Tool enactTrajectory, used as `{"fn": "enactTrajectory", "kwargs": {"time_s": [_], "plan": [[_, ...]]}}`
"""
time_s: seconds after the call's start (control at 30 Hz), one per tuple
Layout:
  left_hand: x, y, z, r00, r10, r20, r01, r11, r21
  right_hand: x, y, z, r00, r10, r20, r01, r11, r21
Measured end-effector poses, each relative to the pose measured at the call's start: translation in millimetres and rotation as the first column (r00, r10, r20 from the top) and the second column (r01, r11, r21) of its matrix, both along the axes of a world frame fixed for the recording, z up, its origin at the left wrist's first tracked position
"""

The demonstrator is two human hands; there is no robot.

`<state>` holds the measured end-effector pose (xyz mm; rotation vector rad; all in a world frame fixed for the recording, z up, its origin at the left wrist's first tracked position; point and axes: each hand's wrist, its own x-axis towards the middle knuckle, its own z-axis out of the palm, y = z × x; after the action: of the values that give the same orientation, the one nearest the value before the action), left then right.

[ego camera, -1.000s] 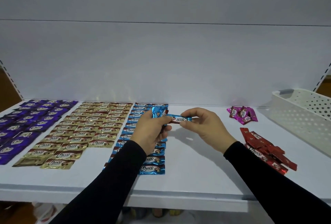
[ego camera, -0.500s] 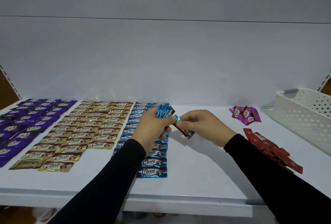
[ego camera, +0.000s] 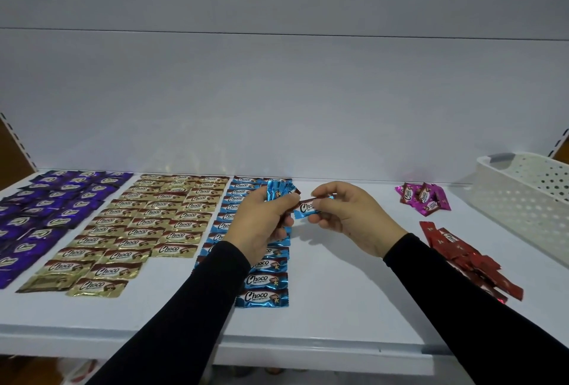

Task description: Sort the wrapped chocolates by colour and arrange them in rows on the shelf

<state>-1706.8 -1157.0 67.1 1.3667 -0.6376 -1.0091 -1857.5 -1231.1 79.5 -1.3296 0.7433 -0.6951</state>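
Note:
My left hand (ego camera: 264,218) grips a small stack of blue wrapped chocolates (ego camera: 278,189) above the blue rows. My right hand (ego camera: 348,215) pinches a single blue chocolate (ego camera: 304,209) just right of that stack, label facing me. On the white shelf (ego camera: 338,307) lie sorted blocks: purple chocolates (ego camera: 46,212) at the left, gold chocolates (ego camera: 144,224) beside them, and blue chocolates (ego camera: 264,286) in the middle, partly hidden by my left arm. A few pink chocolates (ego camera: 423,198) and a loose pile of red chocolates (ego camera: 462,258) lie at the right.
A white perforated basket (ego camera: 523,200) stands at the far right of the shelf. Bare shelf surface shows between the blue rows and the red pile. The shelf's back wall rises close behind the rows, and its front edge (ego camera: 308,350) runs below my arms.
My right hand has turned the single blue chocolate, from tilted downward half a second ago to label-up now, and drawn it slightly right of the stack in my left hand.

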Motion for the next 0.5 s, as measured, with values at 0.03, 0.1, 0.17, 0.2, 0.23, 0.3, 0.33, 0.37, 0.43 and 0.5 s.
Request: {"fn": "enactTrajectory", "kwargs": {"time_s": [0.03, 0.1, 0.17, 0.2, 0.23, 0.3, 0.33, 0.37, 0.43, 0.5], "plan": [[0.0, -0.1, 0.4, 1.0, 0.002, -0.005, -0.002, 1.0, 0.0, 0.4, -0.8, -0.8, 1.0, -0.016, 0.002, 0.016, 1.0, 0.003], [0.3, -0.8, 0.2, 1.0, 0.005, 0.001, -0.005, 1.0, 0.006, 0.4, -1.5, -1.6, 0.999, -0.03, -0.01, 0.03, 1.0, -0.004], [0.4, -2.3, -0.6, 1.0, 0.009, 0.029, -0.01, 1.0, 0.026, 0.2, -2.6, -3.1, 0.999, -0.025, -0.029, 0.025, 1.0, -0.02], [0.7, -3.3, -1.5, 0.999, 0.015, 0.036, -0.016, 0.999, 0.038, 0.2, -2.5, -3.9, 0.999, -0.023, -0.045, 0.022, 0.999, -0.04], [1.1, -4.3, -2.0, 0.999, 0.025, 0.031, -0.027, 0.999, 0.048, -0.2, -2.6, -5.5, 0.997, -0.03, -0.074, 0.022, 0.994, -0.106], [2.4, -5.7, -2.1, 0.999, 0.038, 0.007, -0.038, 0.998, 0.056, -3.0, -5.2, -10.6, 0.975, -0.125, -0.182, 0.036, 0.903, -0.429], [2.8, -6.1, -2.0, 0.999, 0.04, -0.003, -0.04, 0.998, 0.056, -5.2, -6.8, -12.1, 0.958, -0.173, -0.229, 0.004, 0.806, -0.591], [3.6, -6.5, -2.1, 0.999, 0.042, -0.011, -0.042, 0.997, 0.058, -7.4, -8.3, -13.5, 0.949, -0.183, -0.257, -0.051, 0.713, -0.699], [5.4, -8.0, -1.7, 0.999, 0.046, -0.021, -0.045, 0.997, 0.068, -9.1, -10.0, -15.5, 0.944, -0.148, -0.294, -0.145, 0.614, -0.776], [5.5, -8.4, -0.6, 0.999, 0.036, -0.017, -0.035, 0.997, 0.071, -8.2, -11.6, -16.9, 0.938, -0.132, -0.32, -0.181, 0.6, -0.779]]}}
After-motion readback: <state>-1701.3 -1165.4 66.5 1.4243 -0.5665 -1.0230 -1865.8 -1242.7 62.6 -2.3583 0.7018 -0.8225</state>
